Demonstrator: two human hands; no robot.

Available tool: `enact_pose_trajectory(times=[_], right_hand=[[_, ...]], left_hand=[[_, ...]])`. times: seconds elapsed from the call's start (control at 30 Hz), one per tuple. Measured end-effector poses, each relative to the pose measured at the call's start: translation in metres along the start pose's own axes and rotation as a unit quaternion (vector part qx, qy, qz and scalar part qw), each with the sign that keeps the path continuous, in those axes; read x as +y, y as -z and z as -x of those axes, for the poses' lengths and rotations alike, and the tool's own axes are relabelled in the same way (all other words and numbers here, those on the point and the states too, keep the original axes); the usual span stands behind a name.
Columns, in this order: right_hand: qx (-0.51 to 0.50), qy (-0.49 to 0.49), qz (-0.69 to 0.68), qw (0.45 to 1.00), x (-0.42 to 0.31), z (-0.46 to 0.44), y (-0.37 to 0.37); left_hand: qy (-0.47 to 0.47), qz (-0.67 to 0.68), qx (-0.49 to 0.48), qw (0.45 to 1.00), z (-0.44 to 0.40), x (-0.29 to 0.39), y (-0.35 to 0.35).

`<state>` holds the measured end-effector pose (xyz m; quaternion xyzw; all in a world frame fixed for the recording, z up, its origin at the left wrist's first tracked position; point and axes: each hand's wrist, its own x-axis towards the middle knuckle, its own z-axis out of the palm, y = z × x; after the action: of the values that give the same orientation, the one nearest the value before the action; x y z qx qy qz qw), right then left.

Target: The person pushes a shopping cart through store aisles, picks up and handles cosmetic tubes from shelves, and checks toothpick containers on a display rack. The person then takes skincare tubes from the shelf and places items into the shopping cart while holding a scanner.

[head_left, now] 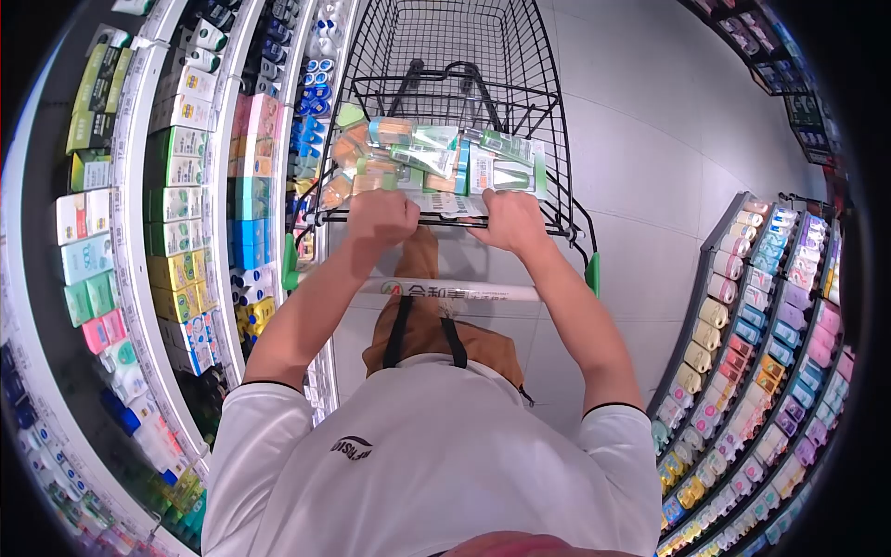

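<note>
Store aisle (640, 158), shelves (130, 232) at left of frame, display rack (698, 288) at right. Shopping cart (455, 90) upper center, packages (432, 158) piled at its near end. Left hand (383, 218) and right hand (515, 221) both curled at cart's near rim, close beside packages; cannot tell whether either pinches anything.

Cart (445, 37): we see black wire mesh, standing upright ahead of us.
Handlebar (455, 290): we see a pale bar with printed lettering, green at both ends.
Packages (432, 160): we find green, white and orange ones heaped at the cart's near end.
</note>
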<state>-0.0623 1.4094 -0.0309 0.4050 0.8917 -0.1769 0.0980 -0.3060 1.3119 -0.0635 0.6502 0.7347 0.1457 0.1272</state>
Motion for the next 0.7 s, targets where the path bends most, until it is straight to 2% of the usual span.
enact_pose_trajectory(times=[0.13, 0.23, 0.3, 0.33, 0.4, 0.53, 0.6, 0.63, 0.7], right_hand=[[0.006, 0.002, -0.007, 1.0, 0.013, -0.045, 0.017], [-0.015, -0.014, -0.005, 1.0, 0.025, -0.081, 0.033], [0.007, -0.007, -0.001, 1.0, 0.031, -0.103, 0.044], [0.007, -0.005, -0.001, 1.0, 0.035, -0.115, 0.05], [-0.006, -0.023, -0.012, 1.0, 0.044, -0.139, 0.062], [-0.021, -0.042, -0.013, 0.999, 0.058, -0.185, 0.086], [-0.013, -0.039, -0.014, 0.999, 0.068, -0.205, 0.092], [-0.002, -0.038, -0.014, 0.999, 0.074, -0.216, 0.096], [0.004, -0.023, -0.006, 1.0, 0.086, -0.239, 0.108]], left_hand=[[-0.026, -0.014, 0.021, 0.999, -0.055, -0.015, 0.005], [0.008, -0.028, -0.034, 0.999, -0.095, -0.026, 0.006], [-0.075, -0.008, 0.116, 0.99, -0.121, -0.036, 0.001], [-0.074, -0.009, 0.116, 0.99, -0.134, -0.04, 0.003], [-0.057, 0.008, 0.044, 0.997, -0.163, -0.044, 0.007], [-0.038, 0.013, 0.004, 0.999, -0.218, -0.054, 0.015], [0.005, 0.0, -0.068, 0.998, -0.245, -0.056, 0.019], [0.001, -0.004, -0.053, 0.999, -0.256, -0.056, 0.021], [0.008, -0.01, -0.088, 0.996, -0.279, -0.06, 0.024]])
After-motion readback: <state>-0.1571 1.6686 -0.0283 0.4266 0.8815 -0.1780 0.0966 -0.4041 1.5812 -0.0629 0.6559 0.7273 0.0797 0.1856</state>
